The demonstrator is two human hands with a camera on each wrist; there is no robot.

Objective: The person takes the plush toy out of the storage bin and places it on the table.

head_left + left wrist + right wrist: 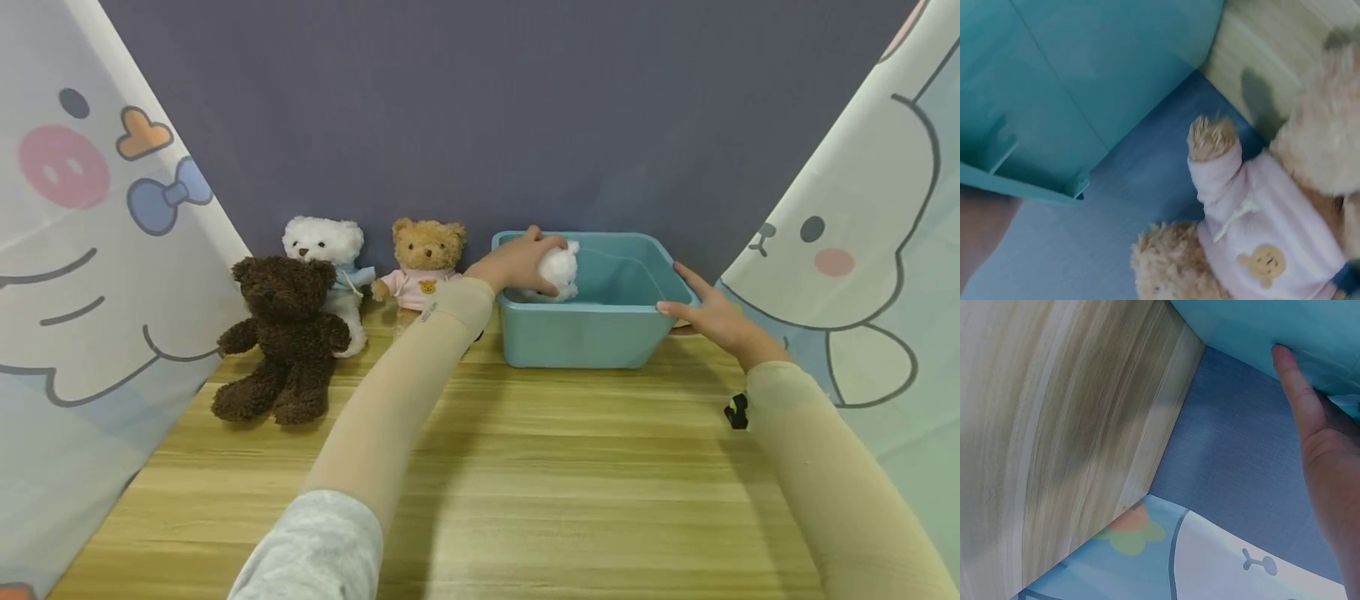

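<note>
On the wooden tabletop [525, 467], at about 1 o'clock from centre, sits a teal plastic bin [592, 337] against a dark grey backdrop. Left hand [513, 262] is over the bin's left rim, fingers curled round a small white plush toy [558, 268], which is held just inside the bin at its 9 o'clock side. Cannot tell whether the toy touches the bin floor. Right hand [712, 317] rests against the bin's right wall at 3 o'clock, fingers straight and flat on the plastic, gripping nothing; right wrist view shows the same, one fingertip [1285, 359] pressed to the teal wall.

At 10 to 11 o'clock, three teddy bears: dark brown bear [281, 337] in front, seated upright; white bear [326, 250] behind it, with a pale blue garment; tan bear [423, 262] just left of the bin, in a pink top. Small bear-face emblem [1264, 262] on the pink top's chest; no lettering on it readable. Small printed text on the left sleeve [427, 311] near the wrist, too small to read. Cartoon-print curtains [82, 250] hang on both sides.
</note>
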